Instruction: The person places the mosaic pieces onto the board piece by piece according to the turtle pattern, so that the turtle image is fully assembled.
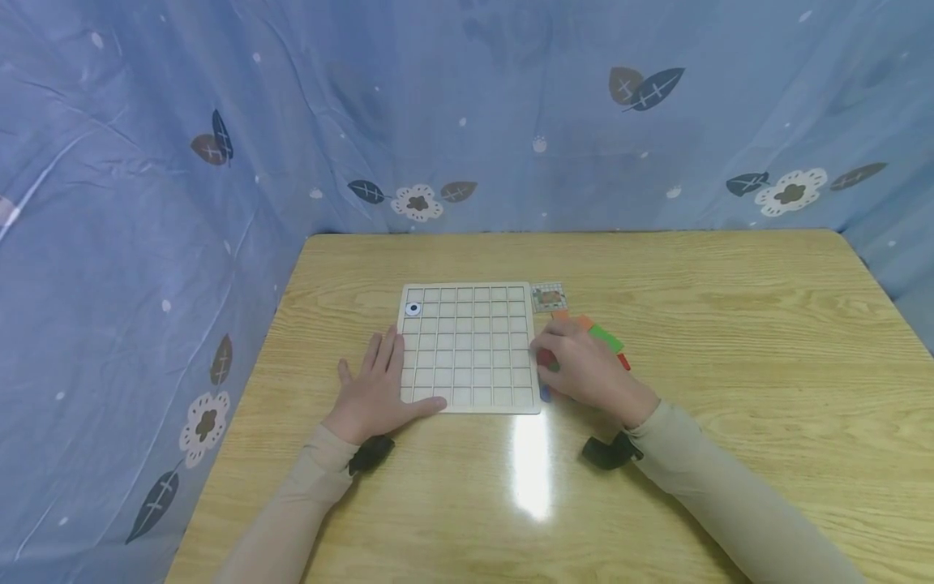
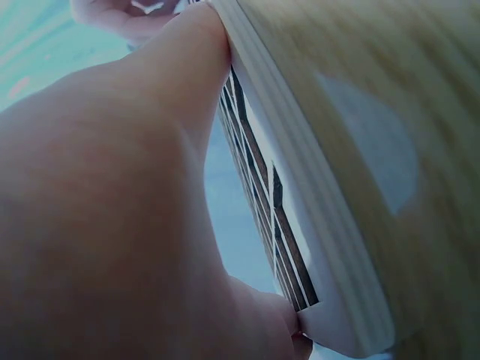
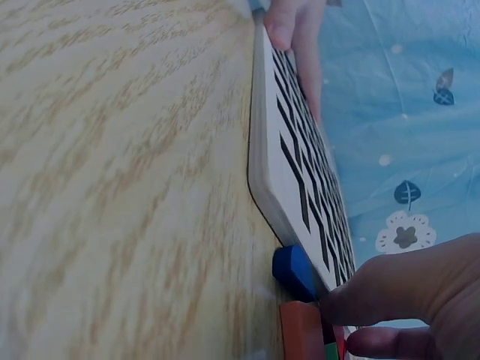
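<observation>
A pale wooden grid board (image 1: 467, 408) lies on the table. My left hand (image 1: 375, 397) rests along its left edge, fingers straight and spread, the thumb reaching over the near edge. At the right edge my right hand (image 1: 584, 361) bends over a pile of coloured pieces and pinches a red piece (image 1: 546, 357) between thumb and finger. Beside the board's corner, in the right wrist view, lie a blue piece (image 3: 293, 271) and an orange piece (image 3: 301, 330). A green piece (image 1: 606, 338) shows past my knuckles; my hand hides part of the pile.
A white round piece with a dark dot (image 1: 413, 309) sits in a cell at the board's upper left. A small picture card (image 1: 548, 297) lies against the upper right edge. Blue patterned cloth (image 1: 511, 113) hangs behind the wooden table (image 1: 730, 324).
</observation>
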Demonstrator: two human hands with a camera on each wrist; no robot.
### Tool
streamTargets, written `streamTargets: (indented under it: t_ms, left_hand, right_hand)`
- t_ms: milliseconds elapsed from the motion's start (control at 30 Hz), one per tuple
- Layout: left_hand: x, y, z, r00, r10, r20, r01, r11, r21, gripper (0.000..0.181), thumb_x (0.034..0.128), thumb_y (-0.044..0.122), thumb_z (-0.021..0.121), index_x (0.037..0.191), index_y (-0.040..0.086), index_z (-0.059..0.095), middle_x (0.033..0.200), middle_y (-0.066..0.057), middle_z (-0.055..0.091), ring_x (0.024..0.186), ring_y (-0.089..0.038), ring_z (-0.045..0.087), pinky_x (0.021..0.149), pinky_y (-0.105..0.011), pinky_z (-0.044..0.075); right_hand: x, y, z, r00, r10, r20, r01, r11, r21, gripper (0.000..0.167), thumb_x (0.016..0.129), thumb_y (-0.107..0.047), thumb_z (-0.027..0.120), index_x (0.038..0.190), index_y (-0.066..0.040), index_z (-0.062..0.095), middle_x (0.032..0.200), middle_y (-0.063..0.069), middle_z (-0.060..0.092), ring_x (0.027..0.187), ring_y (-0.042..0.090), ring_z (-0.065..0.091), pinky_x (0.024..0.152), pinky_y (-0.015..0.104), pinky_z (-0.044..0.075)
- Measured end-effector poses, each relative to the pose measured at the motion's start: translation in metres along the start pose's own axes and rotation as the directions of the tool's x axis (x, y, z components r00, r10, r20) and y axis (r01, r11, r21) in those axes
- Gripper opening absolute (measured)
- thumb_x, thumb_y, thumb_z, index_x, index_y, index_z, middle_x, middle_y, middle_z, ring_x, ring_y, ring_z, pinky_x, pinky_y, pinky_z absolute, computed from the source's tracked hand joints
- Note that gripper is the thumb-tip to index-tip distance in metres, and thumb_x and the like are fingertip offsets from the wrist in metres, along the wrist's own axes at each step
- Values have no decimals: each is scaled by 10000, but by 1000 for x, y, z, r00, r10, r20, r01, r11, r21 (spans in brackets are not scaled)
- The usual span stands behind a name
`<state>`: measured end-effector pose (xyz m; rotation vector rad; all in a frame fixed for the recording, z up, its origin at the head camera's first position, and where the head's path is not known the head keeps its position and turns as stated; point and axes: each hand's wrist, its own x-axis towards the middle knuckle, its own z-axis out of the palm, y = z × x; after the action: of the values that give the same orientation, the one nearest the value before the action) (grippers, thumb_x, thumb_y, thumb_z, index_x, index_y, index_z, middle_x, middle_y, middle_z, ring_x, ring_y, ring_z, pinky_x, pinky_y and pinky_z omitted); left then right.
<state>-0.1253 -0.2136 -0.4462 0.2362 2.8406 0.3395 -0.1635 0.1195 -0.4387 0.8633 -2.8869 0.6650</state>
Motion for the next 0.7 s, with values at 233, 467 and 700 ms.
streamTargets:
  t_ms: [233,467,700]
  left_hand:
    - [0,0,1,1000,-3,4,3,1000,5,1303,820,861,587,1671,31,53,1765,-121,-44,1628,-381,11,1123,-856,62]
    - [0,0,0,1000,0,-1,0,1000,3,1304,819,859,592,1670,27,58,1765,-127,-35,1627,-384,13,1120,-859,60]
    - [0,-1,1,1000,0,6,0,1000,-4,1308,822,857,591,1669,26,40,1764,-125,-50,1627,-384,0,1121,-859,47]
  right_hand:
    - [-1,1,1,1000,-18,12,18,1000,14,177,833,-60,807,1000,-116,790,1021,26,657,812,154,545,540,220,404]
    - [-1,5,2,999,-42,14,42,999,9,198,818,-49,814,1006,-107,795,1032,22,675,845,149,579,618,235,469]
    - [-1,7,2,999,-42,2,41,999,23,153,829,-48,813,976,-90,799,952,20,660,768,131,534,565,217,430]
